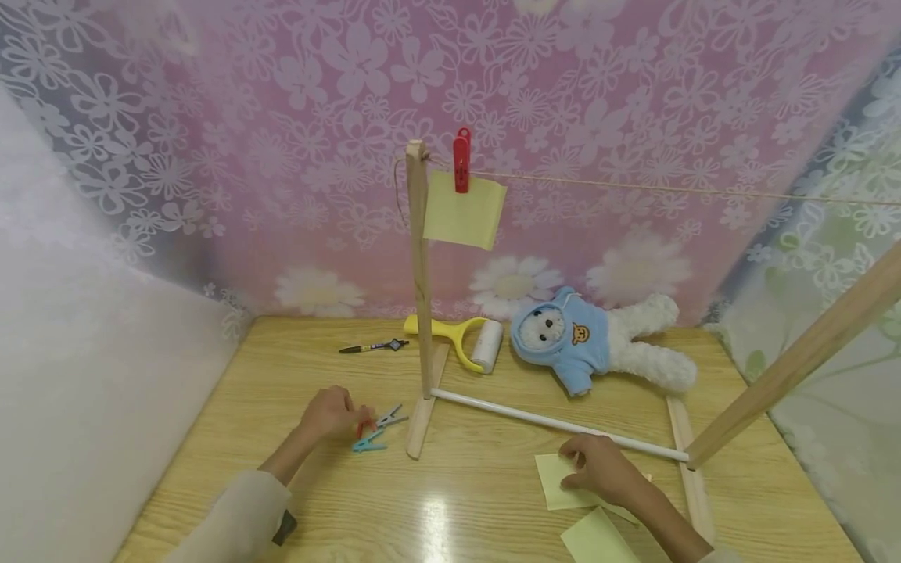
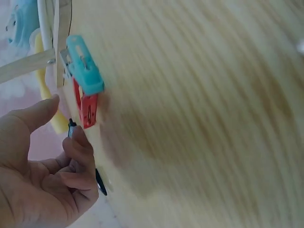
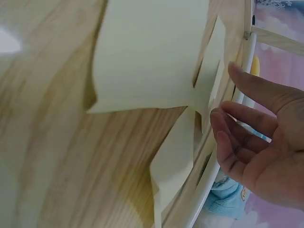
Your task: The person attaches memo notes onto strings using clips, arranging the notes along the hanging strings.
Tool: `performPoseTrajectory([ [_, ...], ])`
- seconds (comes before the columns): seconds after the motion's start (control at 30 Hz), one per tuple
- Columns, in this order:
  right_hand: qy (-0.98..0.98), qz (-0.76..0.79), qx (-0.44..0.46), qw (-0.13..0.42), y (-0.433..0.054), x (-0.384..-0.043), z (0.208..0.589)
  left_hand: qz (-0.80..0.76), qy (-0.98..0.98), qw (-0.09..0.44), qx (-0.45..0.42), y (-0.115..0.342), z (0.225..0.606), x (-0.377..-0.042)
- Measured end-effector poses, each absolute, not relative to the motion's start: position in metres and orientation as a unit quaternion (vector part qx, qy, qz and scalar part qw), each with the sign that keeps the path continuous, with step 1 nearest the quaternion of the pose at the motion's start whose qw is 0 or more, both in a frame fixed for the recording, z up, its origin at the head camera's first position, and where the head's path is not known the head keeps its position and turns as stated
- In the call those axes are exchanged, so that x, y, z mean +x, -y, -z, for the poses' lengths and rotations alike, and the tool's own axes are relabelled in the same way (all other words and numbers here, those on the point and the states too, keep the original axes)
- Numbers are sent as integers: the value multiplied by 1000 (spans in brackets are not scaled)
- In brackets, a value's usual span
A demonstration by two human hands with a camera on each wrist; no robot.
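My left hand [image 1: 329, 413] reaches the clothespins on the wooden table: a red one [image 2: 89, 111], a light blue one [image 1: 367, 443] and a grey one [image 1: 392, 418]. Its thumb and loosely bent fingers are apart beside the red clothespin, with nothing between them. Over a pale yellow paper note [image 1: 551, 478] hovers my right hand [image 1: 604, 469], thumb and fingers parted close to the paper. A nearer note [image 1: 598, 538] lies in front of it, and another piece is partly hidden under the hand. A red clothespin [image 1: 461, 162] holds one more yellow note [image 1: 464, 209] on a string.
A wooden post [image 1: 420, 274] and a slanting right post [image 1: 795, 363] carry the string [image 1: 633, 184]; a white rod [image 1: 556, 423] joins their feet. Behind lie a pen [image 1: 373, 346], a yellow-handled lint roller [image 1: 457, 338] and a plush toy in a blue hoodie [image 1: 591, 336].
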State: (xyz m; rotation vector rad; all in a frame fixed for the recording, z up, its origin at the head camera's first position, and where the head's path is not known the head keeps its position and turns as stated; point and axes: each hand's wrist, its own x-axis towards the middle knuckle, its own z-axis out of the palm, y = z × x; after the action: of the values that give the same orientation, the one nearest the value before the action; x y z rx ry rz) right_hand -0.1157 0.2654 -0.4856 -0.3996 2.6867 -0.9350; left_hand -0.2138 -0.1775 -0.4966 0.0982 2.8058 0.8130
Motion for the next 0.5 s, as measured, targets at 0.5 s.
performPoseTrajectory([
  [0.5, -947, 270, -125, 124, -266, -115, 494, -244, -958, 137, 60, 172, 494, -213],
])
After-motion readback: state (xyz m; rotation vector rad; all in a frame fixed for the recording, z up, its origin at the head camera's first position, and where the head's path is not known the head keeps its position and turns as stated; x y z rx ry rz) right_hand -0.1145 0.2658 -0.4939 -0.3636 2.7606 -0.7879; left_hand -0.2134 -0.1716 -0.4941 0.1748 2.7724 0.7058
